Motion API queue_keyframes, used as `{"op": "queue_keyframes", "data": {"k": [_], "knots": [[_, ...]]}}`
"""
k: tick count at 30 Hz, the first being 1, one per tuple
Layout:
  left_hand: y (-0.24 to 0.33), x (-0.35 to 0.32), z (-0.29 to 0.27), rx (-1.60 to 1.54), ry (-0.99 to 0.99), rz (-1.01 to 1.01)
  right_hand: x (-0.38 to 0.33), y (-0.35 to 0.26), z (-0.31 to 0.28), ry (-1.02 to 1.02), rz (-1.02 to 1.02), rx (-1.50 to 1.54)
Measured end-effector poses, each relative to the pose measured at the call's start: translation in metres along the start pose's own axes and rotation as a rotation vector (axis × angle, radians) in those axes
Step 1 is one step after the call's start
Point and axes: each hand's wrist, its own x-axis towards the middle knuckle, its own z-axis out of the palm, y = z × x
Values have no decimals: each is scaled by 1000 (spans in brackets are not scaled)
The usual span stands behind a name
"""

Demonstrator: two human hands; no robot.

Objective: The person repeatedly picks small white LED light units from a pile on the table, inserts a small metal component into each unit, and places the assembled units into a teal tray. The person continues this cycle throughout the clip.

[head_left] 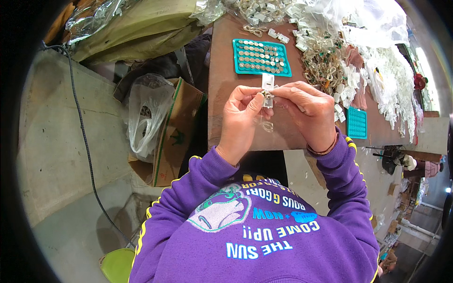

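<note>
Over the near edge of the brown table, my left hand [243, 111] and my right hand [309, 106] meet around a small white plastic case [268, 81]. The upper part is a white flap with a small dark slot; the lower part looks clear or metallic between my fingers. My left thumb and fingers pinch its left side. From the right, my right fingertips press at its middle, hiding the detail there. A thin pale wire loop [267, 126] shows just below the fingers. Beyond the case lies a teal tray [239, 70] with rows of silver coin-shaped discs.
Heaps of white plastic cases [302, 35], tangled wired parts [323, 68] and white strips [394, 94] cover the table's right side. A smaller teal tray [357, 123] sits near the right front edge. Left of the table stands a cardboard box [177, 134] with a plastic bag [148, 113].
</note>
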Motion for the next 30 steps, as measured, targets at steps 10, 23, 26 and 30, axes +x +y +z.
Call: {"op": "queue_keyframes", "data": {"k": [10, 23, 26, 30], "knots": [[1, 0, -2, -55, 9, -48, 1, 3, 10, 23, 36, 106], [1, 0, -2, -51, 19, -36, 22, 106, 15, 100, 187, -272], [0, 0, -2, -65, 21, -47, 22, 129, 23, -5, 120, -282], [-1, 0, -3, -80, 14, -33, 19, 134, 27, 20, 126, -251]]}}
